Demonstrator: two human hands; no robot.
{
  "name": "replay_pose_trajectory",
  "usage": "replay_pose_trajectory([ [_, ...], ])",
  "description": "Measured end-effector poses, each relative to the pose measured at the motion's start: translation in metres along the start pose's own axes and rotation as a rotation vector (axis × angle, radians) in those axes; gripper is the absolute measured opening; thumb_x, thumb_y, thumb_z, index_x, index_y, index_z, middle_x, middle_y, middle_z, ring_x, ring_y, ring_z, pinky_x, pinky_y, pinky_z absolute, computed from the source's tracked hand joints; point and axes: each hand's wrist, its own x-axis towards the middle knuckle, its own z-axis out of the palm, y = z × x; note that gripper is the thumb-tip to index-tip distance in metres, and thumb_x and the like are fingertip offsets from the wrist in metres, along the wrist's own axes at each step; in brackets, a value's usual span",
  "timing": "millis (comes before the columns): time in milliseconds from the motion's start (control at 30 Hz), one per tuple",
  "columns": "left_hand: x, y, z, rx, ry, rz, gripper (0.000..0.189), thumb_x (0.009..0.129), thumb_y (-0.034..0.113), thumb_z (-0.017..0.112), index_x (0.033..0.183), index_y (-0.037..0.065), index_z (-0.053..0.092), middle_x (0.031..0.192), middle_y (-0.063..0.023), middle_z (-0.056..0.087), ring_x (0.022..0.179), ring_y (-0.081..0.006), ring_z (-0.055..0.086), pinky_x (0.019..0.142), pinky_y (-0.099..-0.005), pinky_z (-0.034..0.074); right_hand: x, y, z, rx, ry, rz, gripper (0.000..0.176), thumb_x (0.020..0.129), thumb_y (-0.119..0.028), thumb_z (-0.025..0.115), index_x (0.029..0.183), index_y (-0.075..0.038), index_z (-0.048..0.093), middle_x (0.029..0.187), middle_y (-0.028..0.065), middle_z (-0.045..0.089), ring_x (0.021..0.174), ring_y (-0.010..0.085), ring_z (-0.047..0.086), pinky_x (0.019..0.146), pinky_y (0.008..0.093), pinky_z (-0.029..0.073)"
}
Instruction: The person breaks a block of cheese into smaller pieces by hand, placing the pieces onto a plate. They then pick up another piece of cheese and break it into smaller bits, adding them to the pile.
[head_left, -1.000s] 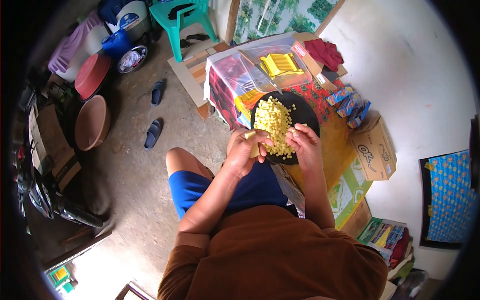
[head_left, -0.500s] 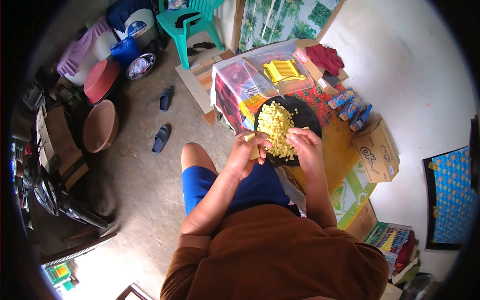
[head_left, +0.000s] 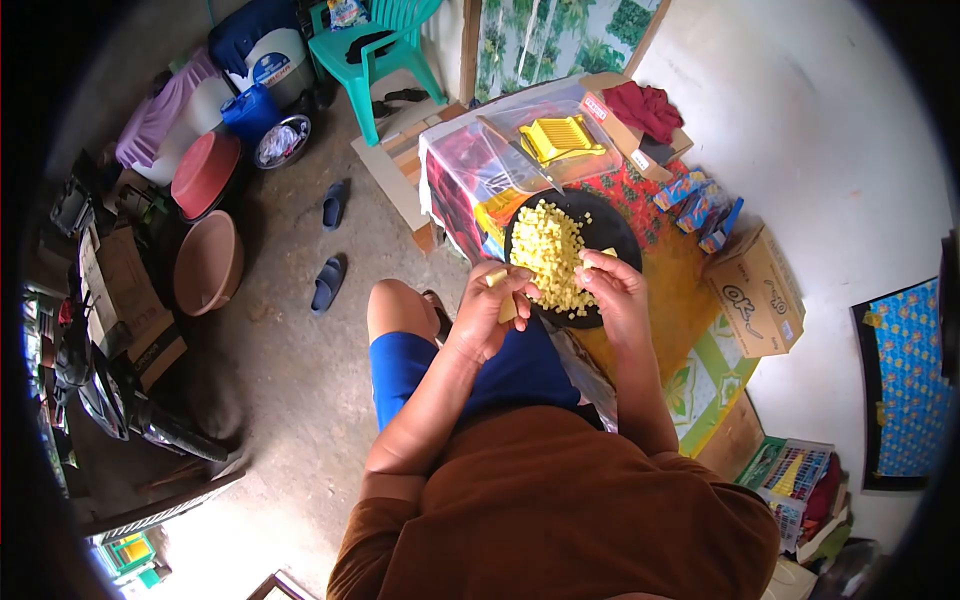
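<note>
My left hand (head_left: 484, 316) is curled round pale yellow sticks (head_left: 508, 308), one end poking out by the thumb. My right hand (head_left: 618, 290) pinches a small pale yellow piece (head_left: 608, 254) between thumb and fingers. Both hands are over the near part of a round black tray (head_left: 615, 232), fingertips facing each other a short way apart. A heap of pale yellow cubes (head_left: 545, 245) covers the tray's left side, with a few loose cubes on the right. Beyond the tray, a knife (head_left: 535, 160) lies across a clear plastic tub (head_left: 490, 150).
A yellow slotted plastic rack (head_left: 562, 140) rests by the tub. Behind the tray is a carton with dark red cloth (head_left: 645, 110); right are blue packets (head_left: 700, 210) and a cardboard box (head_left: 755, 295). Basins (head_left: 208, 262), slippers (head_left: 327, 283) and a green chair (head_left: 375, 55) stand leftward.
The view has shifted slightly. Both hands keep nearly the same place and hold; the piece in the right hand shows a little more above the fingers.
</note>
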Motion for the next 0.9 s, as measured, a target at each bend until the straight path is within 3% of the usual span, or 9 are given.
replay_pose_trajectory([
  [267,0.001,0.003,-0.002,-0.005,0.013,-0.002,0.015,0.087,0.019,0.062,0.096,0.008,0.057,0.077,-0.0059,0.063,0.058,-0.0121,0.055,0.048,-0.0270,0.043,0.022,0.010,-0.026,-0.134,0.057,-0.104,0.018,0.081,0.006,0.065,0.099,0.002,0.065,0.093,0.0068,0.067,0.083,0.0119,0.063,0.078,0.0252,0.053],
  [367,0.003,0.000,-0.005,-0.015,0.017,-0.002,0.014,0.088,0.019,0.062,0.096,0.008,0.058,0.077,-0.0058,0.063,0.058,-0.0121,0.055,0.048,-0.0269,0.043,0.035,0.022,-0.055,-0.132,0.162,0.004,0.018,0.082,-0.001,0.067,0.100,0.002,0.066,0.092,0.0059,0.067,0.079,0.0106,0.062,0.073,0.0238,0.052],
  [467,0.007,-0.003,-0.007,-0.039,0.044,-0.001,0.019,0.085,0.015,0.064,0.095,0.008,0.049,0.076,-0.0090,0.062,0.054,-0.0134,0.055,0.044,-0.0271,0.043,0.043,0.046,-0.087,-0.364,0.157,0.069,0.018,0.081,-0.006,0.068,0.097,0.002,0.068,0.087,0.0045,0.067,0.076,0.0097,0.062,0.069,0.0240,0.050],
  [567,0.009,-0.007,-0.008,-0.040,0.036,-0.017,0.019,0.084,0.016,0.065,0.095,0.008,0.050,0.076,-0.0085,0.062,0.054,-0.0133,0.055,0.044,-0.0274,0.042,0.044,0.073,-0.112,-0.879,0.146,-0.012,0.017,0.079,-0.008,0.067,0.094,-0.001,0.071,0.083,0.0065,0.069,0.072,0.0116,0.063,0.067,0.0257,0.049],
  [600,0.009,-0.007,-0.008,-0.034,0.030,-0.026,0.019,0.085,0.016,0.064,0.095,0.008,0.051,0.076,-0.0084,0.062,0.054,-0.0133,0.055,0.044,-0.0274,0.043,0.045,0.079,-0.115,-1.066,0.116,-0.133,0.017,0.077,-0.009,0.066,0.093,-0.004,0.072,0.081,0.0103,0.070,0.071,0.0152,0.065,0.067,0.0280,0.049],
  [700,0.007,-0.006,-0.008,-0.023,0.026,-0.045,0.016,0.085,0.016,0.064,0.095,0.007,0.054,0.076,-0.0081,0.063,0.054,-0.0131,0.054,0.045,-0.0274,0.043,0.043,0.090,-0.122,-1.072,0.093,0.083,0.018,0.077,-0.008,0.065,0.093,-0.004,0.072,0.085,0.0130,0.070,0.072,0.0188,0.066,0.067,0.0286,0.050],
  [900,0.008,-0.017,-0.016,-0.016,0.024,-0.069,0.014,0.087,0.018,0.063,0.096,0.010,0.056,0.076,-0.0058,0.063,0.056,-0.0119,0.056,0.047,-0.0273,0.043,0.039,0.093,-0.113,-0.974,0.105,-0.115,0.023,0.078,-0.009,0.065,0.099,-0.003,0.070,0.090,0.0080,0.070,0.074,0.0152,0.065,0.068,0.0264,0.050],
])
